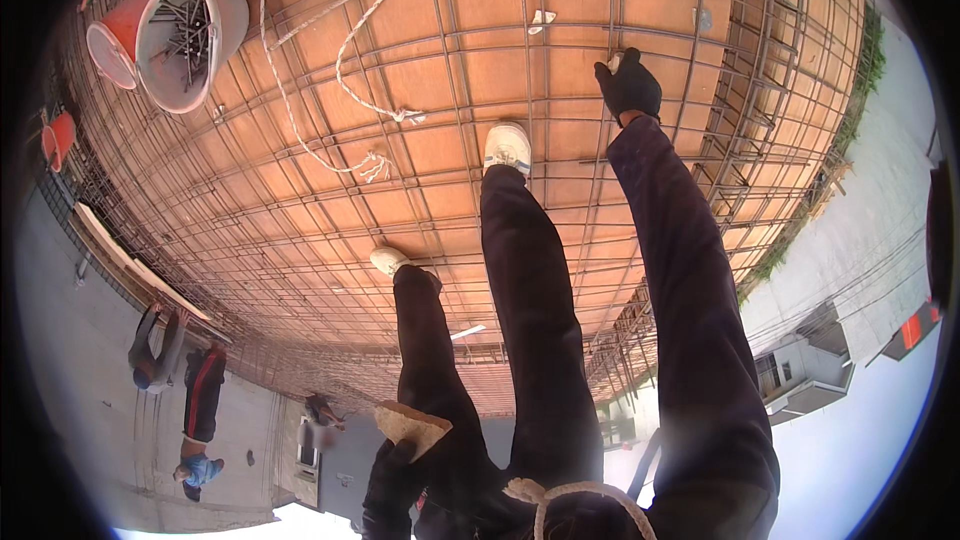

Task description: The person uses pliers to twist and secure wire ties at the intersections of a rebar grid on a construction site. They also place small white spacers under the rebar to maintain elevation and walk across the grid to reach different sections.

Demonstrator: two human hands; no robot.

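My right hand, in a black glove, reaches out over the rebar grid. Its fingers are closed around a small pale chunk. Close to my body, my left hand grips a tan, broken-edged slab piece, its fingers partly hidden below the piece. Orange-brown formwork boards lie under the bars. Another small whitish fragment rests on the boards to the left of my right hand.
A white bucket of short metal pieces stands at the far left beside a red bucket. Pale rope trails across the grid, where my shoes stand. Denser rebar lines the right edge. People are beyond the left edge.
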